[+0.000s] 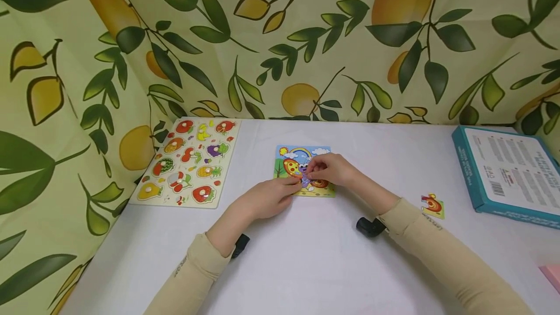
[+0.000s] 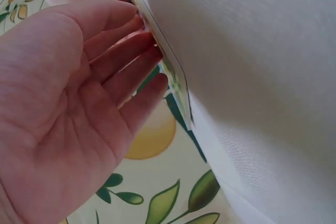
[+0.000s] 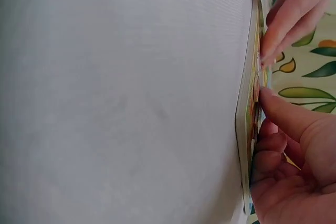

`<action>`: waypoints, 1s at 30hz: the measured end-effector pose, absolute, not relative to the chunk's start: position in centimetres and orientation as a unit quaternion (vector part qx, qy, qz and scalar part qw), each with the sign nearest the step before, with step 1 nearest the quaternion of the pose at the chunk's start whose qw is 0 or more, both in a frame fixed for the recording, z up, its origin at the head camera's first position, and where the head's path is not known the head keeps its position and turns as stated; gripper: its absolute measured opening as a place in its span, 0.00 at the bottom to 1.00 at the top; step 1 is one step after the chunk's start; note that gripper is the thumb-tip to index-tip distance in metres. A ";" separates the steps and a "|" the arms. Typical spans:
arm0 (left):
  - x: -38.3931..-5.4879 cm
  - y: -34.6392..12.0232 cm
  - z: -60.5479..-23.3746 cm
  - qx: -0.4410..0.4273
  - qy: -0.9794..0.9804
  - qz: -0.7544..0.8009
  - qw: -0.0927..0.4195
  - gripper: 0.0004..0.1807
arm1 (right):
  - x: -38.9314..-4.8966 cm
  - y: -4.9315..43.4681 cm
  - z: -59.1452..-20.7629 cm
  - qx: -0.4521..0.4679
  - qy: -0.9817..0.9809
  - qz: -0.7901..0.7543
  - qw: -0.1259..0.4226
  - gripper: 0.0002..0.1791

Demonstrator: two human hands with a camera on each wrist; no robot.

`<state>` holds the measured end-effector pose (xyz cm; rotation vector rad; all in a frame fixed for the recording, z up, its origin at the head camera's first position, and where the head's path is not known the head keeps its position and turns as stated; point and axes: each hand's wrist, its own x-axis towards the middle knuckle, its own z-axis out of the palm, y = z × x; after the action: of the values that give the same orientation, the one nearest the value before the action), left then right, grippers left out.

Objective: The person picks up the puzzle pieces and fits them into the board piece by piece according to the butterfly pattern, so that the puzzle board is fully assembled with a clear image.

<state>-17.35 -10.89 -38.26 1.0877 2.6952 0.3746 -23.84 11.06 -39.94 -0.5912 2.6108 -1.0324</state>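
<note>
A small butterfly jigsaw puzzle (image 1: 282,162) lies on the white table, with a sun, rainbow and purple-bodied butterfly on it. My left hand (image 1: 269,198) rests at its lower left, fingers extended onto its surface; in the left wrist view the left hand (image 2: 79,87) has its palm toward the camera. My right hand (image 1: 330,169) is over the puzzle's middle and right side, its thumb and forefinger pinching a puzzle piece at the butterfly's body. Seen from the right wrist, the right hand (image 3: 299,156) has curled fingers beside the thumb, hiding most of that piece.
To the left lies a wooden fruit peg board (image 1: 188,159). A loose puzzle piece (image 1: 433,206) sits to the right, near a teal-edged box (image 1: 512,174). The corner of a pink object (image 1: 552,276) shows at the right edge. Behind the table hangs a leaf-patterned curtain (image 1: 280,47).
</note>
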 end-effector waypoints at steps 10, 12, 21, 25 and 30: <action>-17.8 -9.5 -38.4 0.384 0.918 0.065 0.076 0.24 | -21.8 14.3 -39.6 -0.201 0.909 -0.343 0.124 0.05; -17.9 -9.4 -38.5 0.390 0.916 0.062 0.071 0.24 | -20.7 15.9 -39.5 -0.189 0.909 -0.353 0.120 0.08; -18.8 -9.1 -38.3 0.423 0.893 0.108 0.107 0.23 | -15.6 24.5 -38.5 -0.127 0.923 -0.353 0.087 0.11; -18.8 -9.3 -38.2 0.411 0.898 0.112 0.112 0.24 | -14.4 28.3 -37.4 -0.109 0.941 -0.316 0.053 0.14; -18.4 -9.8 -38.2 0.418 0.896 0.114 0.095 0.24 | -13.8 32.3 -37.1 -0.086 0.961 -0.255 0.069 0.22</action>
<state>-18.43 -9.79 -38.19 1.2378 2.6575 0.3375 -13.76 32.28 -37.10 -0.2599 2.8919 -0.7675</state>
